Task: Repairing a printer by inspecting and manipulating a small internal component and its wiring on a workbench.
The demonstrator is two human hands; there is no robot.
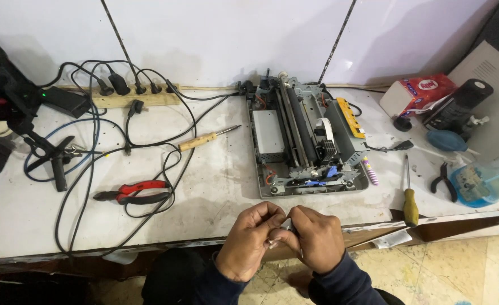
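Observation:
My left hand (251, 240) and my right hand (316, 237) are together at the near edge of the white workbench (221, 186), fingers pinched around a small metal part (287, 227) that is mostly hidden between them. Just beyond them lies an opened printer mechanism (306, 138) with its cover off, showing rollers, a grey metal plate, a white ribbon cable and blue plastic pieces at the front.
A soldering iron (207, 138), red-handled pliers (133, 192), tangled black cables and a wooden power strip (131, 97) lie left. A yellow-handled screwdriver (410, 197), black pliers (444, 181), tissue box (419, 93) and blue blower (447, 140) lie right.

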